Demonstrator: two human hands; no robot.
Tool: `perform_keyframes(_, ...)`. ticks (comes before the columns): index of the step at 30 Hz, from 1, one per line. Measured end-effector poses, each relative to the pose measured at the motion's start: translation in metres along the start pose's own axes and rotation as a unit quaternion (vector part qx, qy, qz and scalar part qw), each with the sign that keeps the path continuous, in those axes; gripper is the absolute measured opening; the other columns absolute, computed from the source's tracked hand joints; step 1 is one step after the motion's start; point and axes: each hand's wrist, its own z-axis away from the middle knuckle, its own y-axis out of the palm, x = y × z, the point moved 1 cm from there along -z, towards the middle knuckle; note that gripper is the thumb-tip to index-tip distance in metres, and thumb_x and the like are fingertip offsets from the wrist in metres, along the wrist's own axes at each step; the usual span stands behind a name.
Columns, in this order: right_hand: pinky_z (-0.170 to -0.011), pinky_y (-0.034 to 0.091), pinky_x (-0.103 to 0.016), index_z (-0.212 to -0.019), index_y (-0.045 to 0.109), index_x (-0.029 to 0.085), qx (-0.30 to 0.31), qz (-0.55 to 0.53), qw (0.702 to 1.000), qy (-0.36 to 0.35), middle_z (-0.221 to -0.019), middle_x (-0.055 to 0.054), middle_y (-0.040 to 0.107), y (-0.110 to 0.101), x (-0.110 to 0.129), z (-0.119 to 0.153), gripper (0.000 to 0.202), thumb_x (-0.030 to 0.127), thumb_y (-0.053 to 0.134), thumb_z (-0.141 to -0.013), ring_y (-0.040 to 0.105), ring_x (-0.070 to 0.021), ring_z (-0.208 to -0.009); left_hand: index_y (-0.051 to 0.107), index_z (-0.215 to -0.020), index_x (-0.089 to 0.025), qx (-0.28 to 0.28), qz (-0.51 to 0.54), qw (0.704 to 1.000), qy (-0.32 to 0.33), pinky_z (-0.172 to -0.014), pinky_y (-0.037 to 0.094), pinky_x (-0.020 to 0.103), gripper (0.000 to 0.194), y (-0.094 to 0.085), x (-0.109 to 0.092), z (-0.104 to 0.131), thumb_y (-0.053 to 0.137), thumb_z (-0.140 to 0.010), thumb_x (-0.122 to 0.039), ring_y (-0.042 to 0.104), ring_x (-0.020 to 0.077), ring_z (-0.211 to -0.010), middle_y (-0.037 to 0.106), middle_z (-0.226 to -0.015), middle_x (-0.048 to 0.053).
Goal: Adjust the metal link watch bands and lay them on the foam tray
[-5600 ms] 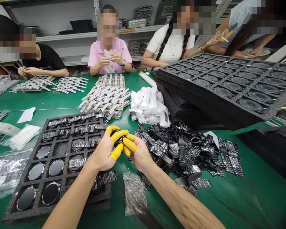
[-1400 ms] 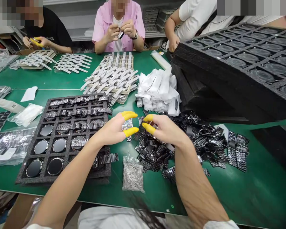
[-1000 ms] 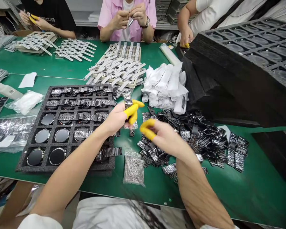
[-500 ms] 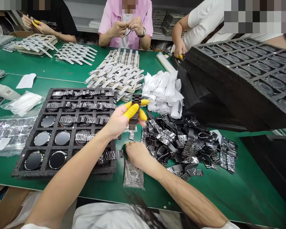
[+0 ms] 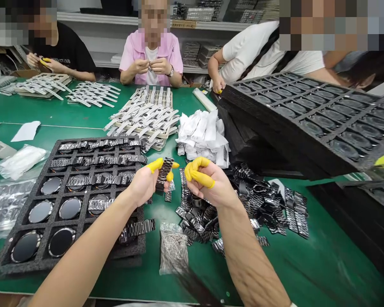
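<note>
A black metal watch band point(image 5: 164, 175) is held upright in my left hand point(image 5: 145, 183), whose fingertips wear yellow covers. Just to its right, my right hand point(image 5: 208, 179) is raised with thumb and fingers pinched together; anything between them is too small to make out. Below both hands lies a clear bag of thin metal pins point(image 5: 173, 249). On the left, a dark foam tray point(image 5: 85, 215) holds round watches, several with black bands across them. A heap of black metal bands point(image 5: 259, 200) spreads beneath and beyond my right hand.
White wrapped bundles point(image 5: 203, 134) and a pile of white-strapped watches point(image 5: 144, 117) lie ahead. Stacked black foam trays point(image 5: 275, 123) lean at the right. Plastic packaging point(image 5: 6, 204) is at the left. Several people sit across the green table point(image 5: 92, 115).
My right hand has risen from the bag of pins to beside the band in my left hand. The band is tilted more. The camera view has shifted upward.
</note>
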Motion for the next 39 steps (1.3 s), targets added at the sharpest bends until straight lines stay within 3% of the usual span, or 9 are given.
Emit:
perform_keyframes(9, -0.038, 0.027, -0.016, -0.09, 0.063, 0.021, -0.045, -0.083, 0.995, 0.033, -0.061, 0.006, 0.054, 0.014, -0.012, -0.009, 0.042, 0.046, 0.093, -0.076, 0.043, -0.0071, -0.05, 0.073, -0.097, -0.01, -0.002, 0.093, 0.995, -0.019, -0.065, 0.052, 0.029, 0.032, -0.002, 0.001, -0.003, 0.062, -0.099, -0.041, 0.055, 0.014, -0.068, 0.06, -0.082, 0.006)
perform_keyframes(15, -0.04, 0.026, -0.016, -0.097, 0.061, 0.022, -0.041, -0.116, 0.992, 0.028, -0.065, 0.007, 0.056, 0.018, -0.013, -0.008, 0.048, 0.044, 0.096, -0.072, 0.044, -0.0068, -0.05, 0.059, -0.084, -0.015, 0.026, 0.013, 0.999, 0.038, -0.064, 0.049, 0.025, 0.045, -0.001, 0.003, -0.001, 0.089, -0.077, -0.049, 0.057, 0.0108, -0.065, 0.059, -0.078, -0.001)
perform_keyframes(18, -0.04, 0.024, -0.016, -0.097, 0.061, 0.022, -0.033, -0.123, 0.991, 0.043, -0.066, 0.007, 0.055, 0.017, -0.01, -0.006, 0.047, 0.042, 0.096, -0.073, 0.042, -0.006, -0.049, 0.052, -0.085, -0.018, 0.028, -0.101, 0.992, 0.074, -0.055, 0.041, 0.023, 0.048, 0.001, 0.004, 0.0, 0.086, -0.081, -0.053, 0.051, 0.0075, -0.052, 0.055, -0.066, -0.006)
perform_keyframes(22, -0.039, 0.02, -0.015, -0.097, 0.059, 0.022, -0.024, -0.126, 0.988, 0.084, -0.067, 0.008, 0.055, 0.014, -0.009, -0.006, 0.049, 0.04, 0.097, -0.072, 0.04, -0.0044, -0.048, 0.051, -0.095, -0.019, 0.051, -0.211, 0.972, 0.086, -0.052, 0.039, 0.023, 0.052, 0.001, 0.008, 0.001, 0.073, -0.088, -0.065, 0.05, 0.0073, -0.048, 0.059, -0.066, -0.006)
perform_keyframes(28, -0.04, 0.019, -0.014, -0.098, 0.057, 0.021, -0.016, -0.124, 0.984, 0.13, -0.065, 0.008, 0.056, 0.011, -0.013, -0.008, 0.051, 0.038, 0.096, -0.072, 0.04, -0.0042, -0.048, 0.051, -0.108, -0.018, 0.069, -0.238, 0.964, 0.1, -0.048, 0.032, 0.021, 0.054, 0.001, 0.008, 0.001, 0.067, -0.091, -0.067, 0.041, 0.0067, -0.048, 0.053, -0.065, -0.008)
perform_keyframes(39, -0.041, 0.019, -0.014, -0.094, 0.058, 0.02, -0.02, -0.152, 0.981, 0.118, -0.066, 0.007, 0.056, 0.011, -0.009, -0.008, 0.047, 0.031, 0.096, -0.07, 0.041, -0.0046, -0.049, 0.054, -0.11, -0.018, 0.054, -0.245, 0.963, 0.099, -0.047, 0.03, 0.021, 0.046, 0.001, 0.008, 0.001, 0.069, -0.092, -0.058, 0.04, 0.0066, -0.049, 0.053, -0.066, -0.007)
